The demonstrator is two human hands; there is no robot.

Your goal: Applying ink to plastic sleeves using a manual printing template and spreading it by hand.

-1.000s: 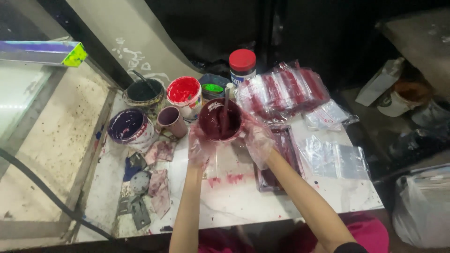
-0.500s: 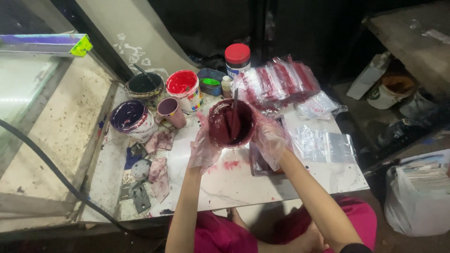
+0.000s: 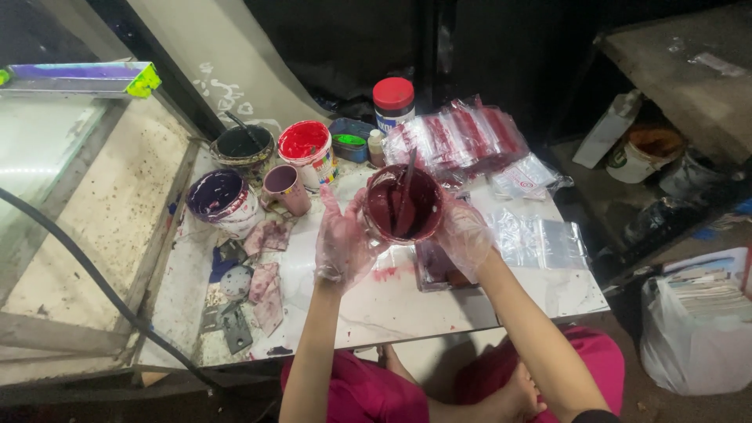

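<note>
Both hands are in thin clear gloves and wrapped around a round tub of dark maroon paint (image 3: 403, 205), held up off the white surface (image 3: 392, 301) about mid-table. The left hand (image 3: 342, 244) has a loose grip: palm against the tub's left side, fingers spread wide and pointing up rather than curled tight. The right hand (image 3: 464, 235) cups the right and lower side, fingers closed round the wall, so that one carries most of the hold. A dark stir stick (image 3: 406, 188) leans inside the tub. Room is tight behind: a small pink cup (image 3: 285, 188), a red paint bucket (image 3: 306, 151), a purple paint bucket (image 3: 220, 200) and a black one (image 3: 243, 146) crowd the back left, with a red-lidded jar (image 3: 393, 103) and a pile of plastic-wrapped red packets (image 3: 458, 139) right behind the tub. Paint-stained rags (image 3: 266, 262) lie to the left. A dark smeared sheet (image 3: 435, 269) sits just under the right hand, clear bags (image 3: 540, 243) further right. The near strip of the surface toward the front edge has the open space.
</note>
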